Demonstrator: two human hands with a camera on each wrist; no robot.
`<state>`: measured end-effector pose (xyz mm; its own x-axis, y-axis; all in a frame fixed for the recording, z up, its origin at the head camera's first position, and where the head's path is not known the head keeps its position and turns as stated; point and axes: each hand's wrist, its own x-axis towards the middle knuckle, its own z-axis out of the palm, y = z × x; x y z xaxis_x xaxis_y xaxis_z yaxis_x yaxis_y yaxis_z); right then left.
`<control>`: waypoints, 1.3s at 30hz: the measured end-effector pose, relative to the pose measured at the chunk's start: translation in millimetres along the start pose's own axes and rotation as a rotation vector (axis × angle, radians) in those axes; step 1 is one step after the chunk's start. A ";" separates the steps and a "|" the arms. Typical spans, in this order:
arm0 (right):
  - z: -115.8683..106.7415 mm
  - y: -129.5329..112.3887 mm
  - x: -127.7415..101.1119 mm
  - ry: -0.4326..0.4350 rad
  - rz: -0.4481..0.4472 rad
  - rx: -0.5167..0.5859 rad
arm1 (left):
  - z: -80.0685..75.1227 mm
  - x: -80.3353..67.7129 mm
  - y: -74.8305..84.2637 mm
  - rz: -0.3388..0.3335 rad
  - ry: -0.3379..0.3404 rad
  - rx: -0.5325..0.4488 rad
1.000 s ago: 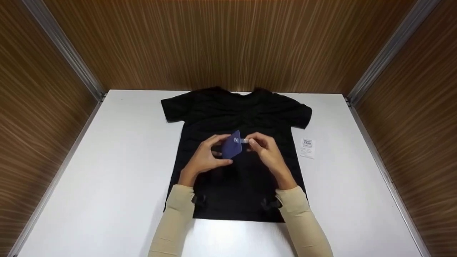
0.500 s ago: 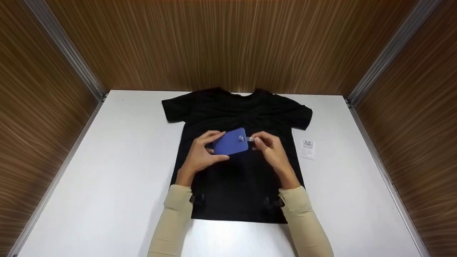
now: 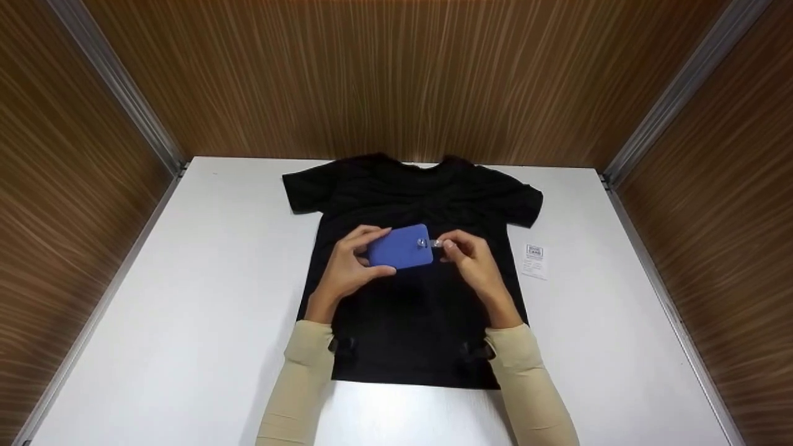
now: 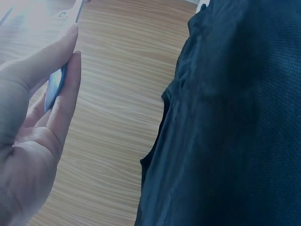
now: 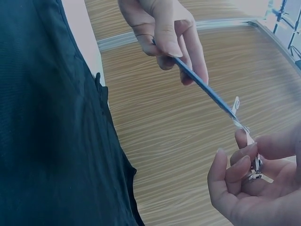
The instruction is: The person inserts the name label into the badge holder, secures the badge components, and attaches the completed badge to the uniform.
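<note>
Blue card (image 3: 401, 247) held above a black T-shirt (image 3: 412, 204) on the white worktop (image 3: 186, 279).

I see my left hand (image 3: 347, 272) with fingers clamped on the card's left edge, while my right hand (image 3: 474, 263) pinches the clear strap and metal clip (image 3: 433, 243) at its right end; a white label (image 3: 533, 260) lies just beside the shirt.

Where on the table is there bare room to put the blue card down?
Bare white table lies between the black T-shirt and the left wall, and in a narrower strip on the right below the small paper label. The middle is crowded: both hands hold the blue card over the shirt.
</note>
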<state>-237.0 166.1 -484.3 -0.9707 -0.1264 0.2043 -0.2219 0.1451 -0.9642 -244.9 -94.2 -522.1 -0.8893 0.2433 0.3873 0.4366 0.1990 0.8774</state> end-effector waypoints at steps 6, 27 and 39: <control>-0.8 1.5 0.5 -0.017 0.009 -0.003 | 0.0 0.6 1.1 -0.025 -0.006 -0.042; -6.5 3.2 1.6 -0.025 0.008 -0.061 | -4.4 0.1 3.8 -0.043 -0.024 -0.130; -8.0 11.2 2.7 -0.042 -0.004 -0.226 | -5.5 0.4 4.8 -0.047 -0.024 -0.152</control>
<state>-242.8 175.2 -493.2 -0.9662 -0.1677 0.1960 -0.2451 0.3603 -0.9001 -243.9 -98.4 -516.1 -0.9038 0.2605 0.3396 0.3673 0.0648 0.9278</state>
